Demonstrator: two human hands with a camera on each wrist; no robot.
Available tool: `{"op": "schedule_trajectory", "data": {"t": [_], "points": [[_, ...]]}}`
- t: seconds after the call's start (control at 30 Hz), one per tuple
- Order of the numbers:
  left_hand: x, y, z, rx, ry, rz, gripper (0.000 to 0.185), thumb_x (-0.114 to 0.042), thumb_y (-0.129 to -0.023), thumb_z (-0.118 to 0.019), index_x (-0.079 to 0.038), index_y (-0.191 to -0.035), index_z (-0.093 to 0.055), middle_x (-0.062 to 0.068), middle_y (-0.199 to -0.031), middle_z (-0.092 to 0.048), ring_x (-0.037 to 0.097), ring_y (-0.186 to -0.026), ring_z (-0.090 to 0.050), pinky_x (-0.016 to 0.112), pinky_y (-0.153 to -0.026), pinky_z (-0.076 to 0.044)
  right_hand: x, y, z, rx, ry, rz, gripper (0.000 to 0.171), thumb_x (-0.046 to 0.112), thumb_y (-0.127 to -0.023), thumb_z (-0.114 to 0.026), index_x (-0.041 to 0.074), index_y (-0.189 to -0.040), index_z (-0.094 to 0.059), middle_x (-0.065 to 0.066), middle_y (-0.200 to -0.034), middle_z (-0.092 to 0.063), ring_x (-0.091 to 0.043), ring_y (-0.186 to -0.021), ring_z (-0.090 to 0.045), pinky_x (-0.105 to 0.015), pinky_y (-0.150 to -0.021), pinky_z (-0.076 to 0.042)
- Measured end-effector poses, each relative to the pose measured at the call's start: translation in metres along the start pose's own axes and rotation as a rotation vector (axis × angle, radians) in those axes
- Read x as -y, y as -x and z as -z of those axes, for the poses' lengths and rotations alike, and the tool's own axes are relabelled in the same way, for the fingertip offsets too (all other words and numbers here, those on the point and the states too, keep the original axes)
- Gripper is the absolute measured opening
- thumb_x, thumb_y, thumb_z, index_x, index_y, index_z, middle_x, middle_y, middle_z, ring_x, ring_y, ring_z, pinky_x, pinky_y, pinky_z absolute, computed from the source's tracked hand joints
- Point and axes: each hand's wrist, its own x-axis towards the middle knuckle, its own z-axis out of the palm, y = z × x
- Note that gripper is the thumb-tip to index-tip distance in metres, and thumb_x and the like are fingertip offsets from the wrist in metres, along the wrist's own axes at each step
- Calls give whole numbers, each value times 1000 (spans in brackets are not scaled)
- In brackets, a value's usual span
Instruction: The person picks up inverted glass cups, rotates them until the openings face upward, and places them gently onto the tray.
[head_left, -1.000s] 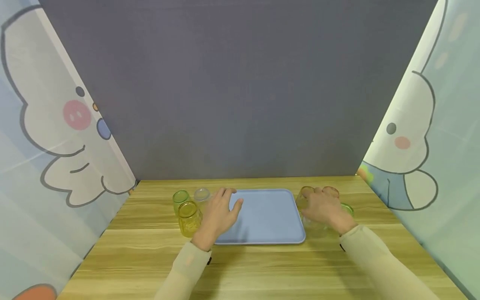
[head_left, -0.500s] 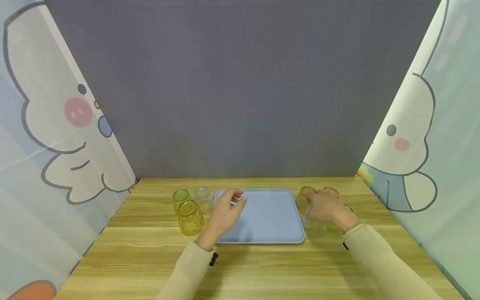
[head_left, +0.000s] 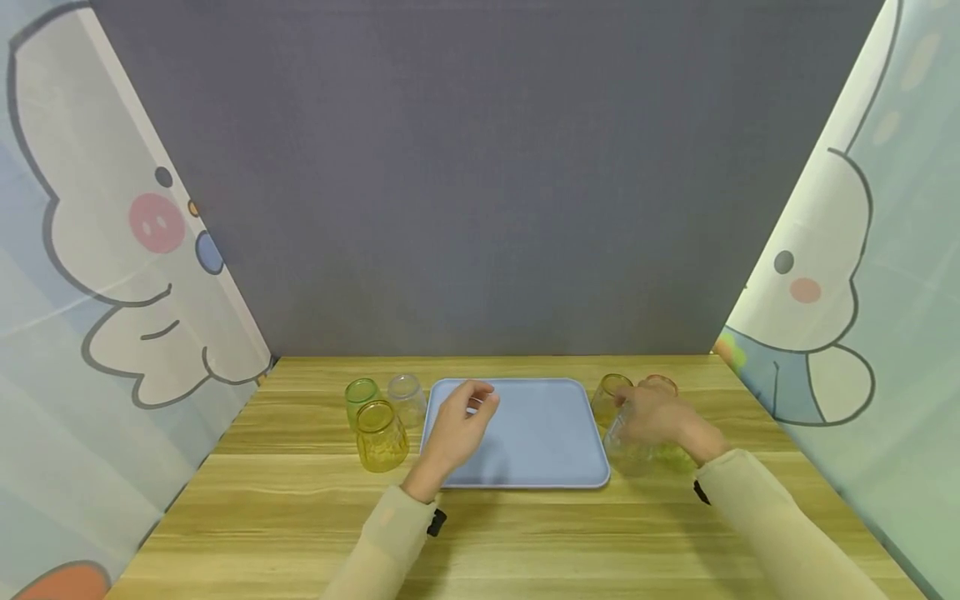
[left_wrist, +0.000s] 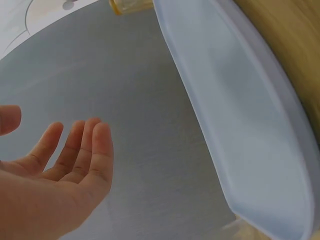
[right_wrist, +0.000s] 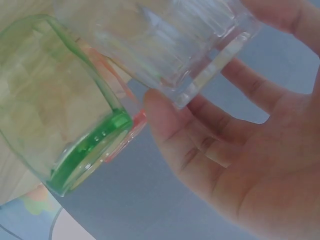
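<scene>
Clear glass (right_wrist: 165,45) in right hand (right_wrist: 240,150)

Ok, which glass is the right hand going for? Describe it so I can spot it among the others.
Find the blue tray in the middle of the wooden table. Just off its right edge stands a cluster of upside-down glasses. The right hand grips the clear colourless glass at the front of that cluster, nearest the tray's front right corner; its neighbours are tinted amber, orange and green.

No legible text, label, brand, number or sign appears in any view; the side panels (head_left: 112,250) carry only wordless cartoon figures.
</scene>
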Motion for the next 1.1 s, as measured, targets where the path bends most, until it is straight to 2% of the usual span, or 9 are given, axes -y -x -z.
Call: {"op": "schedule_trajectory", "data": {"t": [0.2,0.43,0.63,0.77,0.87,1.0,1.1], "points": [[1,0,-5,22,17,13,33,-36,-105,-56,-10,-124,-65,5,-113,-64,22,-102,-60,41,-88,-51,-2,4,5,-1,-61,-16,50,21,-68,-80,4,-114,-69,-15,-105,-65,-45,-113,-49,-60,-89,-46],[1,0,-10,40,48,33,34,-36,-105,-56,-10,-125,-65,5,-115,-64,23,-104,-60,42,-90,-51,-7,8,12,-14,-138,-29,54,24,-73,-82,-2,-117,-65,-18,-111,-66,-38,-103,-59,-54,-86,-51],[1,-1,-12,52,89,35,38,-40,-105,-55,-12,-129,-62,4,-118,-63,22,-109,-59,43,-94,-49,-9,12,21,5,-173,-69,55,25,-79,-77,-2,-123,-62,-24,-117,-65,-39,-103,-61,-54,-83,-52],[0,-3,-13,57,121,36,38,-39,-105,-56,-11,-131,-61,5,-119,-62,23,-110,-59,44,-95,-48,-10,14,24,-3,-195,-63,53,25,-80,-75,-3,-123,-61,-27,-117,-64,-40,-101,-61,-55,-81,-51],[-1,-3,-14,56,132,40,39,-39,-105,-56,-11,-131,-61,6,-119,-62,23,-111,-58,44,-96,-48,-8,18,25,-22,-219,-50,52,26,-82,-75,-3,-123,-61,-30,-119,-63,-45,-106,-61,-57,-83,-51],[-5,-1,-14,49,151,44,38,-35,-105,-58,-10,-132,-61,6,-120,-62,24,-113,-58,45,-97,-48,-3,23,25,-49,-289,-40,49,25,-84,-74,-1,-124,-61,-32,-125,-60,-49,-112,-59,-58,-84,-52],[-6,0,-13,70,172,41,38,-34,-104,-58,-10,-134,-60,10,-124,-61,25,-116,-57,46,-98,-47,2,26,24,-71,-343,-35,50,24,-85,-73,0,-126,-61,-30,-125,-61,-45,-110,-60,-54,-81,-53]]}}
